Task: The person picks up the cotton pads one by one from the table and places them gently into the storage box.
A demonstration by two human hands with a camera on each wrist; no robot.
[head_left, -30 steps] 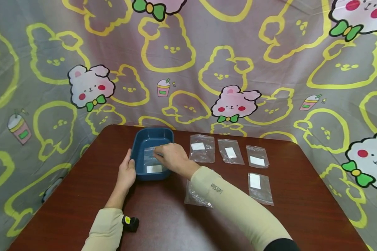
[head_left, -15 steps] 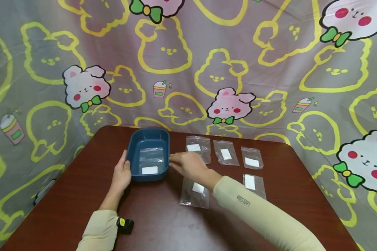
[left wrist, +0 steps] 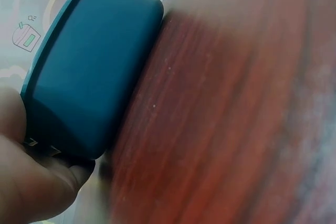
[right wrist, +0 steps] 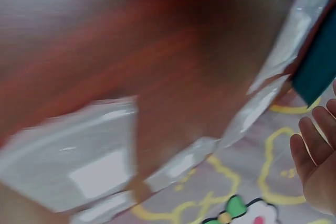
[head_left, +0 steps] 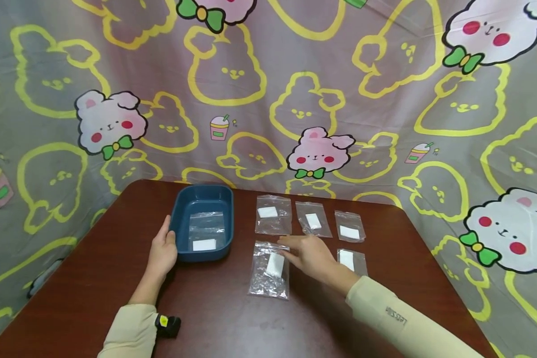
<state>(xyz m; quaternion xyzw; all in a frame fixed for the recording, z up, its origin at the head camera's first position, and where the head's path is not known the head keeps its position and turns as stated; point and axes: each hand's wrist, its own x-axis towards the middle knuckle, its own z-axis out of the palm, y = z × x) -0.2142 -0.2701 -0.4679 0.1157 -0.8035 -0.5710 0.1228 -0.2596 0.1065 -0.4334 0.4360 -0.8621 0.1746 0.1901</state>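
My left hand [head_left: 162,252] holds the left side of a deep blue plastic tub [head_left: 173,226], thumb at the rim and fingers along the outer wall. The tub's outer side [left wrist: 100,66] fills much of the left wrist view. Inside lies a clear zip bag [head_left: 206,226] with a white rectangle at its near end. My right hand [head_left: 311,256] hovers beside a larger zip bag [head_left: 259,283] near mid-table, fingertips right at its upper right edge. In the right wrist view that hand's fingers [right wrist: 315,135] are loosely extended, with nothing between them.
Behind lie three zip bags with white rectangles: one on the left [head_left: 282,226], one in the middle [head_left: 320,228] and one on the right [head_left: 357,233]. Another bag [head_left: 360,261] lies nearer, partly behind my right hand. A patterned cloth [head_left: 250,114] hangs behind the brown table [head_left: 232,318].
My right hand has left the zip bag inside the tub and moved right to the mid-table bag. That bag has shifted slightly. My left hand stays at the tub.
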